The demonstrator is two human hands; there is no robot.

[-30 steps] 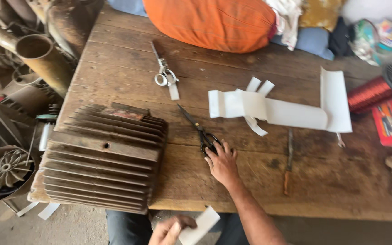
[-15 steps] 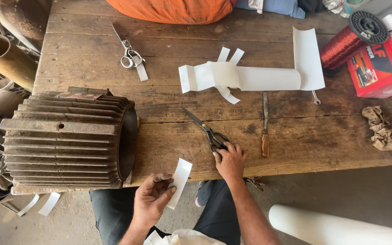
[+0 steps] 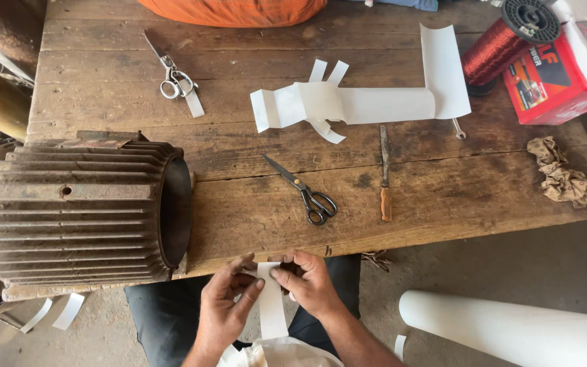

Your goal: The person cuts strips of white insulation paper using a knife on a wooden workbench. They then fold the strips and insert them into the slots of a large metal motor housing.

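Now that my right hand (image 3: 310, 282) has left the black scissors (image 3: 307, 194) on the table (image 3: 239, 217), both it and my left hand (image 3: 225, 306) pinch the white paper strip (image 3: 271, 309) in closed fingers.

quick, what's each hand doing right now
Left hand: closed on the white paper strip, pinching its upper end.
Right hand: closed on the same strip, pinching it from the other side.

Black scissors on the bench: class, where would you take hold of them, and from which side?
Grip the black scissors at the loop handles, nearest the bench's front edge, coming from the worker's side. The blades point away toward the far left, so the handles face the hands.
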